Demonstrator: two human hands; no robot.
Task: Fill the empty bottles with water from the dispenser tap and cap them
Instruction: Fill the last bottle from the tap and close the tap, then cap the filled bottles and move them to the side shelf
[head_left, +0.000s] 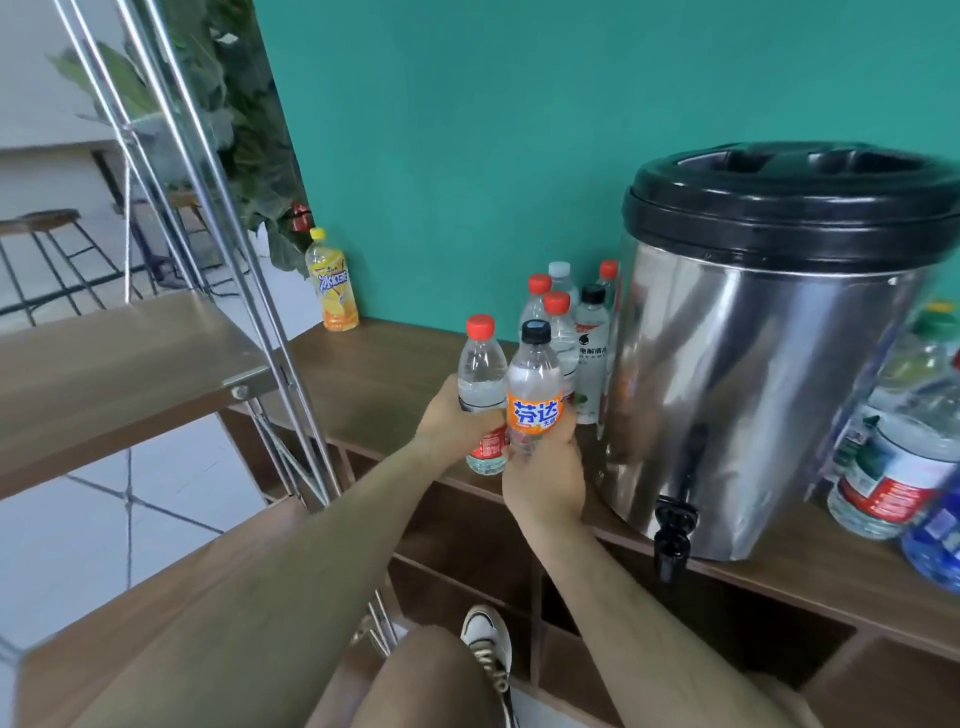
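You have a bottle in each hand, held side by side and touching, just above the front edge of the wooden counter (374, 364). Your left hand (457, 415) is wrapped around the middle of the red-capped water bottle (482, 384), fingers curled shut over its label, and your right hand (545, 473) is closed around the lower half of the black-capped bottle with the orange label (535, 387), gripping it from below so the neck stays upright. Both look clear inside with caps on; whether they hold water I cannot tell from here. Holding them low on the body leaves the caps free, which suits unscrewing or setting them down. Behind them a cluster of capped bottles (566, 312) stands against the steel dispenser (753, 374), probably a sorted group, so these two are likely joining or leaving it. The black tap (672, 525) hangs over the counter edge, well to the right of your hands and lower, so a bottle must go below the counter line to catch the stream. More bottles (893, 467) sit on the dispenser's far side, and a yellow tea bottle (332, 283) stands alone by the teal wall.
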